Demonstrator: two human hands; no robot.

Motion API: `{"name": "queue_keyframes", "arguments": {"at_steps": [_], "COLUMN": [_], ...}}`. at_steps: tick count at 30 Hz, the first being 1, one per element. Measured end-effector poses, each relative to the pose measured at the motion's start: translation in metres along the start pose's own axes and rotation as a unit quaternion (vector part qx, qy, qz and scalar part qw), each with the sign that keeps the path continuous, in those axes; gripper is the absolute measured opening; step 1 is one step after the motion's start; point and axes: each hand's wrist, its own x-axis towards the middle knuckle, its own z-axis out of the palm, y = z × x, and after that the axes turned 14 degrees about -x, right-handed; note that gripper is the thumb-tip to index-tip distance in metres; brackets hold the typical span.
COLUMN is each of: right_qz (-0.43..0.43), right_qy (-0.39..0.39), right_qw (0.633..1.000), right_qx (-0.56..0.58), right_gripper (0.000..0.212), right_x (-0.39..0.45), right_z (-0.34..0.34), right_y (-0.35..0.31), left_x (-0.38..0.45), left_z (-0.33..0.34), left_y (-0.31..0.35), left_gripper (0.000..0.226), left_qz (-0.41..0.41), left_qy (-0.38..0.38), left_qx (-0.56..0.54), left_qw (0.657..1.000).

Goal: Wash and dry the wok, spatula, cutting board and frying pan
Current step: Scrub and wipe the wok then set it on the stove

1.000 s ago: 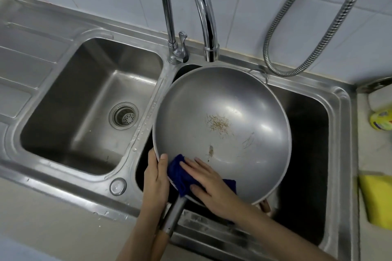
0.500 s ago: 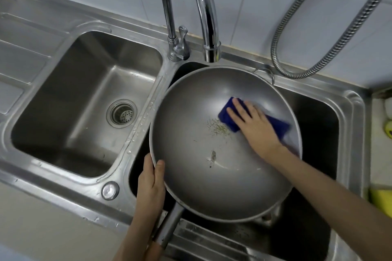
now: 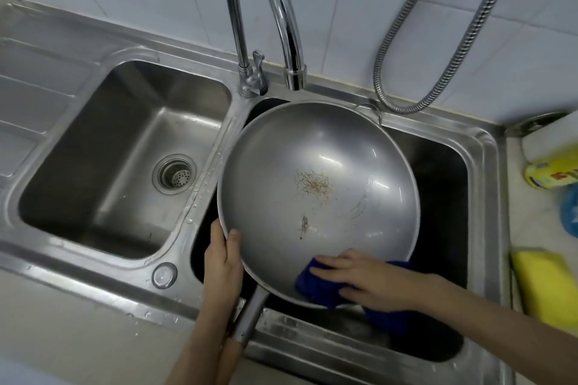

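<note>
The wok point(image 3: 319, 197) leans over the right sink point(image 3: 438, 166). The left hand point(image 3: 223, 262) grips its rim, just above the handle point(image 3: 250, 312). The right hand point(image 3: 369, 280), fingers flat, presses a cloth point(image 3: 316, 287) inside. The wok looks heavy, stiff and probably slippery; rim and handle seem the safest holds.

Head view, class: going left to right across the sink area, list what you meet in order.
Left basin drain → left hand gripping the wok's rim → wok → right hand pressing the blue cloth → yellow sponge.
</note>
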Motion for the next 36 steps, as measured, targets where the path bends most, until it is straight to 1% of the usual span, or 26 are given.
{"name": "queue_keyframes", "arguments": {"at_steps": [1,3,5,7,8,10,12,14,16,18,20,21,23,24,25,28,30,31,33,34,36], "right_qz": [-0.017,-0.021,-0.003,0.029,0.038,0.054,0.089,0.133,0.181,0.243,0.295,0.298,0.274,0.264,0.255,0.197,0.156,0.132,0.087,0.068,0.046], "right_qy": [0.022,0.092,0.176,0.264,0.299,0.348,0.374,0.391,0.388,0.374,0.344,0.314,0.252,0.229,0.198,0.119,0.079,0.067,0.069,0.083,0.12], "right_qw": [0.999,0.992,0.977,0.955,0.946,0.935,0.923,0.906,0.888,0.875,0.865,0.869,0.885,0.896,0.908,0.952,0.976,0.986,0.994,0.992,0.979], "right_qx": [0.029,0.087,0.118,0.133,0.118,0.049,-0.021,-0.094,-0.165,-0.186,-0.215,-0.24,-0.279,-0.273,-0.265,-0.201,-0.131,-0.074,0.014,0.06,0.157], "right_gripper": [0.058,0.058,0.06,0.06,0.058,0.053,0.053,0.055,0.056,0.064,0.072,0.073,0.075,0.07,0.061,0.049,0.047,0.046,0.044,0.043,0.043], "right_x": [0.01,0.03,0.056,0.084,0.1,0.129,0.152,0.166,0.166,0.148,0.117,0.099,0.064,0.049,0.034,0.003,-0.01,-0.014,-0.018,-0.016,-0.002], "right_z": [0.001,0.006,0.014,0.016,0.013,0.002,-0.012,-0.029,-0.047,-0.062,-0.071,-0.07,-0.064,-0.057,-0.05,-0.029,-0.017,-0.013,-0.004,0.0,0.005], "right_y": [-0.009,-0.027,-0.041,-0.046,-0.042,-0.031,-0.009,0.02,0.057,0.097,0.128,0.138,0.146,0.147,0.147,0.135,0.112,0.096,0.06,0.04,-0.003], "left_x": [0.001,0.0,-0.001,-0.002,-0.001,0.002,0.003,0.003,0.004,0.003,0.002,0.001,0.001,0.001,0.001,0.001,0.0,0.0,0.0,0.0,0.001], "left_z": [0.0,0.001,0.003,0.005,0.005,0.004,0.004,0.004,0.003,0.003,0.004,0.005,0.005,0.005,0.005,0.005,0.005,0.005,0.005,0.005,0.006], "left_y": [-0.001,-0.001,0.0,0.001,0.0,-0.003,-0.004,-0.003,-0.007,-0.01,-0.009,-0.007,-0.005,-0.005,-0.005,-0.006,-0.005,-0.004,-0.004,-0.005,-0.006], "left_gripper": [0.025,0.018,0.021,0.023,0.025,0.023,0.027,0.026,0.02,0.017,0.02,0.017,0.014,0.013,0.014,0.032,0.034,0.033,0.034,0.034,0.036], "left_qz": [0.001,-0.002,0.0,0.007,0.006,-0.009,-0.011,-0.005,-0.006,-0.007,-0.002,-0.003,0.0,0.003,0.004,-0.002,-0.004,-0.002,0.002,0.004,0.004], "left_qy": [0.001,0.0,0.01,0.025,0.032,0.032,0.03,0.029,0.033,0.035,0.035,0.032,0.025,0.025,0.028,0.041,0.042,0.042,0.042,0.043,0.043], "left_qx": [-0.001,-0.01,-0.031,-0.05,-0.053,-0.046,-0.032,-0.015,-0.006,-0.002,0.006,0.008,0.017,0.019,0.018,0.012,0.013,0.016,0.02,0.022,0.026], "left_qw": [1.0,1.0,0.999,0.998,0.998,0.998,0.999,0.999,0.999,0.999,0.999,0.999,1.0,0.999,0.999,0.999,0.999,0.999,0.999,0.999,0.999]}}
